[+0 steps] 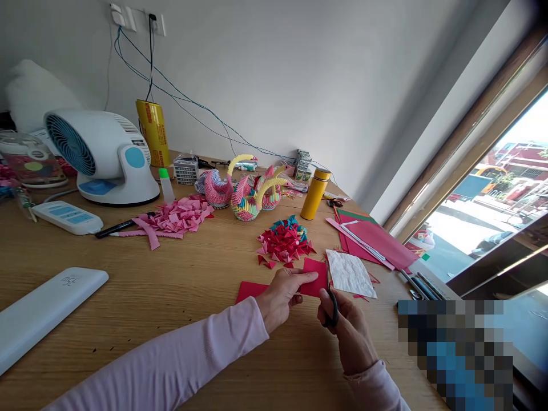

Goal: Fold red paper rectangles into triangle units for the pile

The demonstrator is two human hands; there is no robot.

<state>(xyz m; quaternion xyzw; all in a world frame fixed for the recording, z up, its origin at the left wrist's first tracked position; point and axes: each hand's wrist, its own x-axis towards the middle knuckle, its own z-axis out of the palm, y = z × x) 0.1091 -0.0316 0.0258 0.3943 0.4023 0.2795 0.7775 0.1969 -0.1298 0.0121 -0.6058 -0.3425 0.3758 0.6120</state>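
A pale pink sleeve [180,359] leads in — left hand [279,298] pinching red paper [313,274], right hand [350,326] curled round scissors [333,313] at its edge. Folded pieces [286,244] lie piled beyond; larger sheets [385,240] look uncut.

l slv [184,355] pale pink, long, wrinkled; r slv [379,386] same clr; hands [279,297] bare

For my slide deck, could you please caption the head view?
Left hand holds red paper; right hand holds black-handled scissors at its edge, with origami swans beyond.
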